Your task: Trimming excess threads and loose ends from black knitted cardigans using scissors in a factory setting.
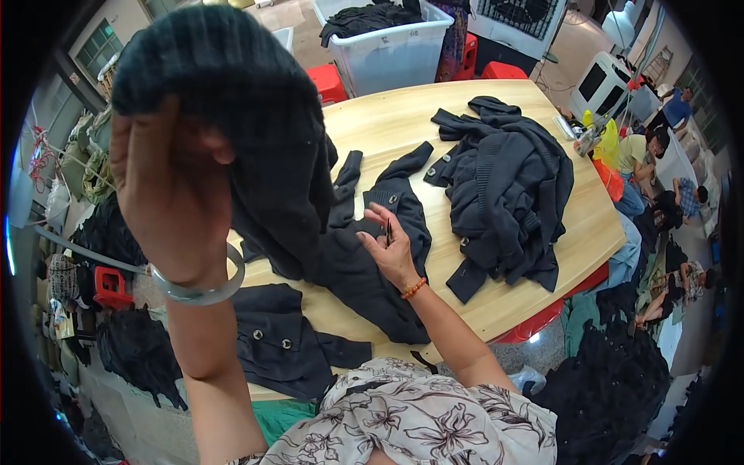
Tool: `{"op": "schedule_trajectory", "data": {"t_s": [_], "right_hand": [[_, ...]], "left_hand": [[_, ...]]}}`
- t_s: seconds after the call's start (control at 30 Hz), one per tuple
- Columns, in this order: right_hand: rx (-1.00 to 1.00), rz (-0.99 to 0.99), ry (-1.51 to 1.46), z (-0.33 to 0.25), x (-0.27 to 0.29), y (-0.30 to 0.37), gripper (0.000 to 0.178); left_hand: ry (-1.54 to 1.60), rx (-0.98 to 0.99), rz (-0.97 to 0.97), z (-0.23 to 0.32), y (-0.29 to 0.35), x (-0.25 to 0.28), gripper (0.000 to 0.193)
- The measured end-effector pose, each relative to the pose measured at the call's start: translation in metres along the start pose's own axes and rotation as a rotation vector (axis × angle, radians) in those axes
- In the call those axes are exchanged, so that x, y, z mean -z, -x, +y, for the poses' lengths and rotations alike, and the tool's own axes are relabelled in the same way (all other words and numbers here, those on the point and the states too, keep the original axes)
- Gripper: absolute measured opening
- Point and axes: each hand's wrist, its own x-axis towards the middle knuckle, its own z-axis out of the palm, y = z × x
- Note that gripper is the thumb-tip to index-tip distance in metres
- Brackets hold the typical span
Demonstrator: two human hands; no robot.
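My left hand (174,198) is raised high at the left, its fingers partly hidden under the edge of a dark knit garment (271,155). That garment hangs from the hand down towards the table, close to the camera. Over the middle of the table is my right hand (394,252), fingers bent, with a small dark slim tool (388,230) in them; its exact kind does not show. Beneath the right hand lies a dark buttoned cardigan (407,205) with its sleeves spread. Another dark buttoned garment (271,341) rests at the near edge.
A heap of dark knit cardigans (504,186) covers the right of the wooden table (585,225). Beyond stands a white bin (391,62) of dark clothes. Red stools (329,84) are tucked around. Dark clothing (608,395) piles on the floor; other people (639,155) sit at the right.
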Motion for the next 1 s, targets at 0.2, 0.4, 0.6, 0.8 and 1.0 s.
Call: {"op": "schedule_trajectory", "data": {"t_s": [0.2,0.4,0.6,0.8,1.0], "right_hand": [[0.164,-0.205,-0.185,-0.035,0.005,-0.023,0.059],[0.433,-0.028,-0.126,-0.056,0.063,-0.008,0.023],[0.590,0.721,1.206,-0.116,0.222,-0.049,0.034],[0.813,0.178,0.594,-0.204,0.102,-0.024,0.029],[0.301,-0.271,0.704,-0.043,0.027,0.056,0.037]], "left_hand": [[0.290,0.051,-0.191,0.017,-0.030,-0.018,0.035],[0.420,0.044,-0.314,0.023,-0.050,-0.021,0.027],[0.449,0.095,-0.178,0.052,-0.034,-0.014,0.026],[0.569,0.218,0.183,0.051,0.081,0.116,0.035],[-0.266,0.757,0.894,-0.017,0.347,0.262,0.010]]}}
